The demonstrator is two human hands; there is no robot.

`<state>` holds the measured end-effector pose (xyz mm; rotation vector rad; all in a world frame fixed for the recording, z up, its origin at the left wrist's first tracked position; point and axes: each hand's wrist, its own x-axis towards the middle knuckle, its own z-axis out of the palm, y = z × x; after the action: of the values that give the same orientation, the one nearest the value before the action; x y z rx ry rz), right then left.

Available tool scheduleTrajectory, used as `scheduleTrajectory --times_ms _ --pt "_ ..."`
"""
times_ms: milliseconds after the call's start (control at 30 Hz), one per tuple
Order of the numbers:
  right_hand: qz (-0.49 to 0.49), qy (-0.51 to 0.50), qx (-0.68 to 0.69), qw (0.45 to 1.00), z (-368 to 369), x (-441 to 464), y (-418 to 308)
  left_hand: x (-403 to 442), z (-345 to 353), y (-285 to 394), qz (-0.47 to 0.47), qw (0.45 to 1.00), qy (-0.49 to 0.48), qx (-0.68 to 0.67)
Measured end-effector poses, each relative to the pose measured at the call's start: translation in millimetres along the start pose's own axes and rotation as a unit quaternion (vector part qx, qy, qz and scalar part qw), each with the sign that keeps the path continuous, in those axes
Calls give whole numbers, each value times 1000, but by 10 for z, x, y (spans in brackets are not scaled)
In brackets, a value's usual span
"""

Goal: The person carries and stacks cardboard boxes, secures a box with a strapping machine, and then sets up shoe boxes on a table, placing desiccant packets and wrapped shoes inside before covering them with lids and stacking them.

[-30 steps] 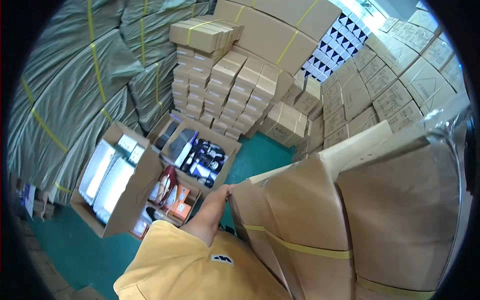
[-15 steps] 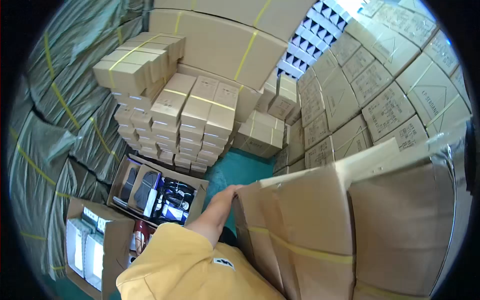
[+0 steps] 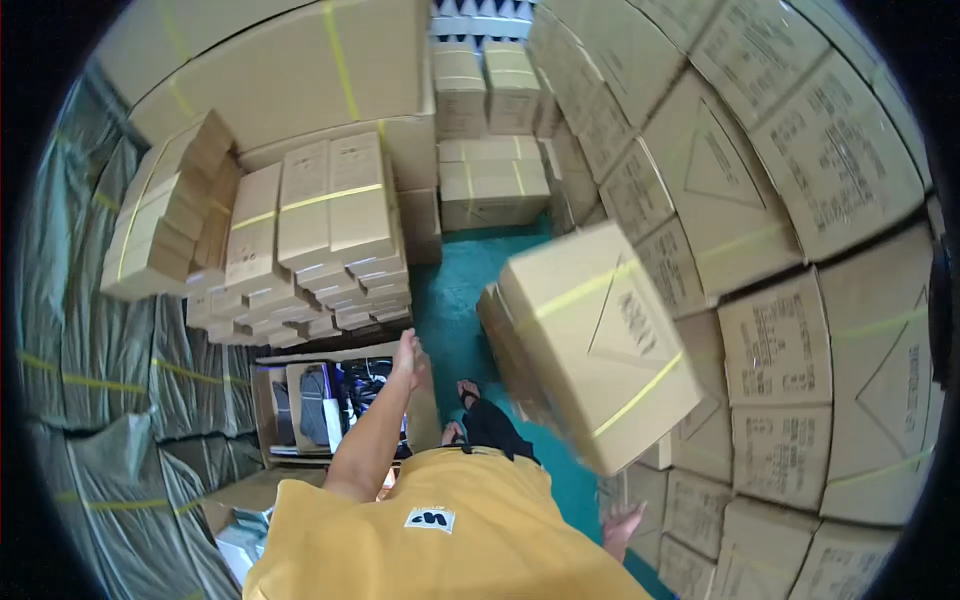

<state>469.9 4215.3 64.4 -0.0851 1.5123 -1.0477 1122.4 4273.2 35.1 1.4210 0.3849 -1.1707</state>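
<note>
A large taped carton stands tilted in front of me to the right, slightly blurred, beside the stacked cartons. Whether it rests on the floor or is in motion I cannot tell. My left hand is held out to the left of it, apart from the carton, fingers stretched and nothing in them. It is nearest an open carton of dark and purple-edged goods. Low on the right, my right hand is somewhat blurred, fingers apart, below the carton and close to the stacked boxes, holding nothing.
Tall carton stacks wall the right side. Smaller strapped boxes are piled at the left, beside wrapped goods. Another carton sits at the far end of the green floor. An open box with white packs is at lower left.
The large carton has left my left hand and moved away from my body, now tilted farther forward. My view has turned right, and my right hand has come into sight.
</note>
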Motion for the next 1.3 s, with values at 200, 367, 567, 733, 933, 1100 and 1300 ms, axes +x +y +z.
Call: scheduleTrajectory --times_ms 200,367,567,733,933,1100,1300 --pt "-110 -2 -1 994 399 25 -353 -654 899 566 177 970 -83 144" --pt "-147 27 -109 983 1366 96 -768 -311 1396 848 190 961 -89 180" --pt "-442 34 -238 864 2865 412 -1024 439 2162 1386 306 909 -25 284" --pt "-218 14 -287 933 3482 1118 -1173 854 2691 1728 257 912 -72 313" --pt "-65 12 -211 975 4009 1718 -1697 864 3165 2094 -9 964 -92 250" --pt "-55 -69 -163 983 4197 1800 -1699 899 3249 2239 -46 964 -77 250" --pt "-159 -49 -150 975 4516 1220 -1701 1683 2413 2023 -144 987 -75 -19"
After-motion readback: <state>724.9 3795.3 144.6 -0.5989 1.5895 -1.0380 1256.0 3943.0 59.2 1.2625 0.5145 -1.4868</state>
